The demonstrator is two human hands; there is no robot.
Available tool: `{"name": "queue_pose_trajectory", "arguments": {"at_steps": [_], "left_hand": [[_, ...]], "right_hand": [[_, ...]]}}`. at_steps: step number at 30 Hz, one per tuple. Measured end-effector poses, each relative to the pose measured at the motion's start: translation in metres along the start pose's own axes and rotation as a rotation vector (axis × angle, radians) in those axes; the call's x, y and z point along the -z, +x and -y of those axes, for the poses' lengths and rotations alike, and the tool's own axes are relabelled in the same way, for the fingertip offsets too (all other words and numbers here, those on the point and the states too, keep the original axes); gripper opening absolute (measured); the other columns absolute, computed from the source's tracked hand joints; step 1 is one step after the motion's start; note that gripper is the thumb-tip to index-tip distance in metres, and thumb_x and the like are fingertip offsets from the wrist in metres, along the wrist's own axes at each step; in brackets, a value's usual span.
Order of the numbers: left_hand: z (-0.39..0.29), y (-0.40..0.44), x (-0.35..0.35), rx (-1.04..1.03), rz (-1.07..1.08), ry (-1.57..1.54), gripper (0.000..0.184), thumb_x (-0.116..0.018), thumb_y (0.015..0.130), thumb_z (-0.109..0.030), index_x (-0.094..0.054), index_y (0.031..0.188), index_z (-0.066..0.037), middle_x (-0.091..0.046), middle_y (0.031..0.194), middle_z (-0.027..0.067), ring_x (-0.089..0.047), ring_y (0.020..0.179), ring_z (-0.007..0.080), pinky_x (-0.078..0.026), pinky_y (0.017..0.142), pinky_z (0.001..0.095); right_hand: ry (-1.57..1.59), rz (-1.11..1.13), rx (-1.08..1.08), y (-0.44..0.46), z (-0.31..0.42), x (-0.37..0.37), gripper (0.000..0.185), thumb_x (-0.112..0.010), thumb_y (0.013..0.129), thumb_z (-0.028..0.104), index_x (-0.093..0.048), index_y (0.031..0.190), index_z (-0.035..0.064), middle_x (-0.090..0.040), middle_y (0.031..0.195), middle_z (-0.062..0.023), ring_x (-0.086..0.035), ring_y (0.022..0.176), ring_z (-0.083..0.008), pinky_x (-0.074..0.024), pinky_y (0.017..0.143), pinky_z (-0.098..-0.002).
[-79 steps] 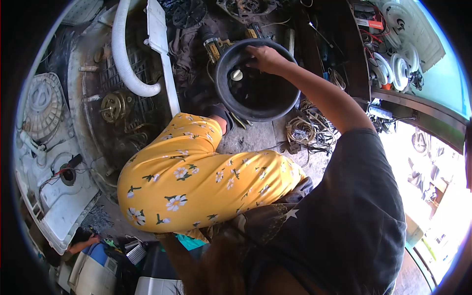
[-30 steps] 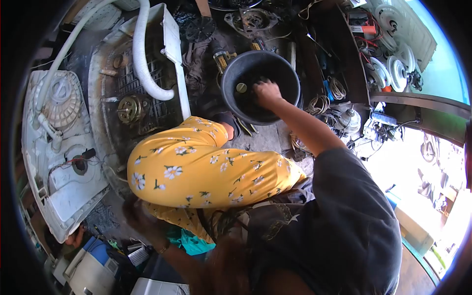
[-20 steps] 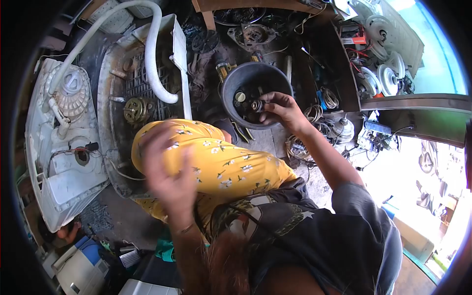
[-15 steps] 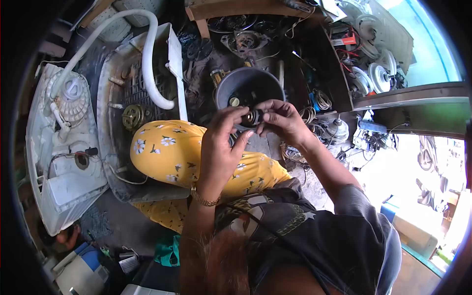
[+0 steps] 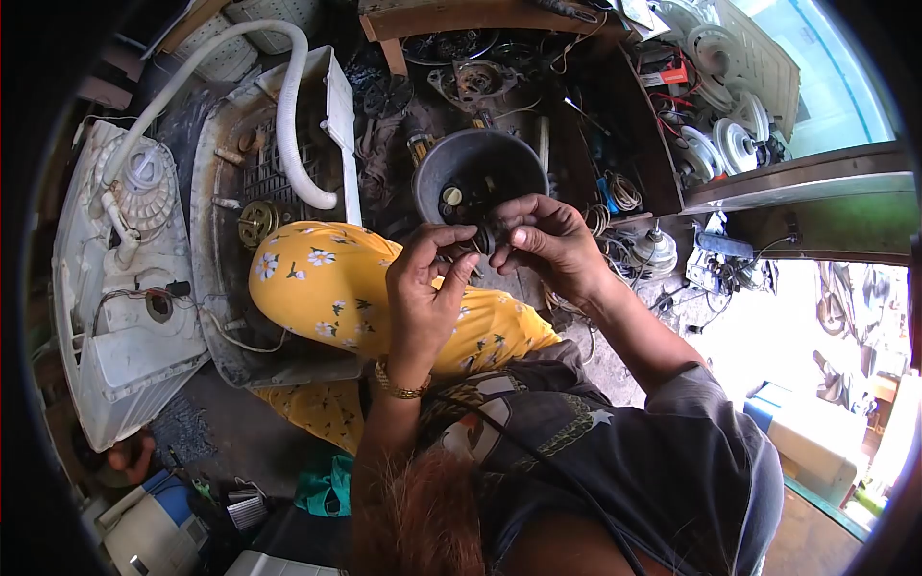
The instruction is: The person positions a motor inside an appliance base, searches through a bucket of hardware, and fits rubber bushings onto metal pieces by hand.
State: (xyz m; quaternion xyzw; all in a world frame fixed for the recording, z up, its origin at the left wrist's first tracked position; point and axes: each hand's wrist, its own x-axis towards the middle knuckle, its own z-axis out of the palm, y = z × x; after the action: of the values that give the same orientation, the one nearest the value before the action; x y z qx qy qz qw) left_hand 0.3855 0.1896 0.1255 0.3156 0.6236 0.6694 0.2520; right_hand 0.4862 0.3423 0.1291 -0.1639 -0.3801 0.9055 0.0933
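Housing (image 5: 134, 341), white plastic, well left of L hand, wires & hole on near face. Then tub (image 5: 207, 192), grimy, nearer to L hand, w/ pale ribbed hose (image 5: 289, 120) arching over. L hand (image 5: 423, 298) raised, palm inward, thumb & index slightly apart at left edge of sm. dark round part (image 5: 486, 240); can't tell whether actually gripping or merely near. Bucket (image 5: 523, 165), dark, just beyond both hands, off-white cap (image 5: 452, 196) inside, more dark bits around it. Sm. part itself up b/w both sets of fingertips, near side of bucket, partly hidden by fingers. R hand (image 5: 557, 252) pinched on its right side, thumb & fingers curled round edge.

Handling, at a guess: prob. light, stiff, ring- or knob-like; poss. slick if greasy, so easy to roll or slip from a fingertip pinch. Best held by outer rim, thumb opposite index, firm but no crushing; not much room for a full grasp. Fragility hard to judge, material unclear.

Coiled cable (image 5: 624, 192) right of R hand, beyond; white wheels (image 5: 735, 147) farther right, well apart.
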Motion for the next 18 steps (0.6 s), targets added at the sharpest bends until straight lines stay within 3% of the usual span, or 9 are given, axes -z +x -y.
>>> {"name": "queue_pose_trajectory", "arguments": {"at_steps": [6,11,18], "left_hand": [[0.008,-0.004,-0.004,0.014,-0.027,-0.224,0.026,-0.06,0.08,0.008,-0.056,0.105,0.003,-0.055,0.1,0.006,-0.056,0.084,0.0077,-0.048,0.07,0.0193],[0.012,-0.006,-0.003,0.046,-0.078,-0.297,0.026,-0.06,0.08,0.008,-0.056,0.105,0.002,-0.054,0.101,0.006,-0.056,0.085,0.0085,-0.047,0.072,0.019],[0.015,-0.005,-0.002,-0.107,-0.056,-0.016,0.02,-0.058,0.083,0.002,-0.056,0.103,0.003,-0.056,0.097,0.0083,-0.056,0.084,0.0115,-0.047,0.071,0.0226]], "right_hand": [[-0.144,0.002,0.155,-0.002,-0.007,-0.003,0.026,-0.064,0.08,-0.001,-0.055,0.105,-0.0032,-0.061,0.085,-0.0091,-0.063,0.074,-0.0176,-0.0538,0.067,-0.0275],[-0.135,-0.001,0.042,-0.003,-0.002,-0.009,0.025,-0.065,0.08,0.0,-0.056,0.103,-0.0033,-0.059,0.082,-0.0062,-0.061,0.07,-0.0145,-0.0532,0.064,-0.0259],[-0.187,0.029,0.065,-0.003,-0.005,-0.008,0.025,-0.066,0.078,0.0,-0.056,0.101,-0.0032,-0.059,0.08,-0.0053,-0.061,0.07,-0.0129,-0.0528,0.062,-0.0245]]}}
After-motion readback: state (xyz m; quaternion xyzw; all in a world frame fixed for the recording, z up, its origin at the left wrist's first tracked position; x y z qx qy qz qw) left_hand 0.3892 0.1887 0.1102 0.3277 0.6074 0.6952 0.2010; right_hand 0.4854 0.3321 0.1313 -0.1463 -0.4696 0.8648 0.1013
